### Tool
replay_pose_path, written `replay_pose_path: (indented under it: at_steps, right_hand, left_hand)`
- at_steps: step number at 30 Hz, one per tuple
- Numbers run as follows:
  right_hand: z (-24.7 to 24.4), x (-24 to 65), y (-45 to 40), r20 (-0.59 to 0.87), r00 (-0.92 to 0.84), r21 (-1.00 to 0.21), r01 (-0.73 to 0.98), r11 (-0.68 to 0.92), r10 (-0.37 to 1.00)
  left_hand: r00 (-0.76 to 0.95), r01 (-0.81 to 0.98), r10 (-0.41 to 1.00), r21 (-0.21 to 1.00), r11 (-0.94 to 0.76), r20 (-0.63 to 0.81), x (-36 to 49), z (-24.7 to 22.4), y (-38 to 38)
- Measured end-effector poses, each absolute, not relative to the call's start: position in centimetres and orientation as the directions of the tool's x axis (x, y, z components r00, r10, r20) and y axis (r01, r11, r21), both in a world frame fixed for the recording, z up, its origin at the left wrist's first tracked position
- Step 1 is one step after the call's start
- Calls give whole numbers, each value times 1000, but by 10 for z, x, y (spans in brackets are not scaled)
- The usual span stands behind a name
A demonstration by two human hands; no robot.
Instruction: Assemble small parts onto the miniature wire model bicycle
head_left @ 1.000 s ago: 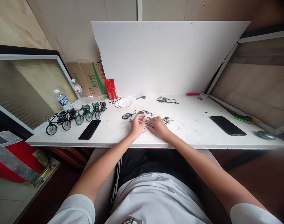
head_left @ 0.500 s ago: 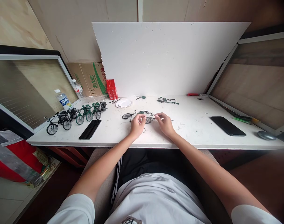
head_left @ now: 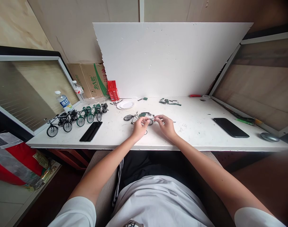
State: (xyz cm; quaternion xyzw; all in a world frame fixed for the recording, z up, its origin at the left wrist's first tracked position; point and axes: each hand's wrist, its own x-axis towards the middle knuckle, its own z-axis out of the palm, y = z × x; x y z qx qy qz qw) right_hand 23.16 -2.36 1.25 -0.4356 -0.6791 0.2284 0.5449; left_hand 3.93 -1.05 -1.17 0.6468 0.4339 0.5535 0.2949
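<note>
My left hand (head_left: 140,126) and my right hand (head_left: 166,126) are close together above the middle of the table. Both are closed in a pinch, fingertips facing each other. A thin dark rod-like part (head_left: 151,118) spans the small gap between them, too small to make out its kind. Just behind and below my fingers lies a partly built miniature bicycle (head_left: 135,117), with one wheel (head_left: 128,117) sticking out to the left. Small green and black pieces (head_left: 145,114) lie beyond my left hand. A thin ring, partly covered, shows under my left hand.
Several finished model bicycles (head_left: 81,121) stand at the left, beside a black phone (head_left: 91,131). White paper plates (head_left: 125,105) and green parts (head_left: 169,102) lie farther back. Another phone (head_left: 231,127) and a mouse (head_left: 270,136) are at the right. A white board (head_left: 170,60) stands behind.
My right hand has come slightly closer to my left, and the thin part now shows between both sets of fingertips. The things on the table have stayed in place.
</note>
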Motion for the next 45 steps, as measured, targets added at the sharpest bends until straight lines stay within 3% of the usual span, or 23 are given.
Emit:
replay_pose_path:
  at_steps: [29, 45]
  right_hand:
    - [8, 232, -18, 541, -67, -752, 408, 518, 838]
    - [14, 232, -27, 440, -94, -787, 439, 434, 893]
  left_hand:
    - [60, 186, 902, 883, -431, 427, 41, -12, -9]
    - [99, 205, 925, 902, -381, 368, 43, -12, -10]
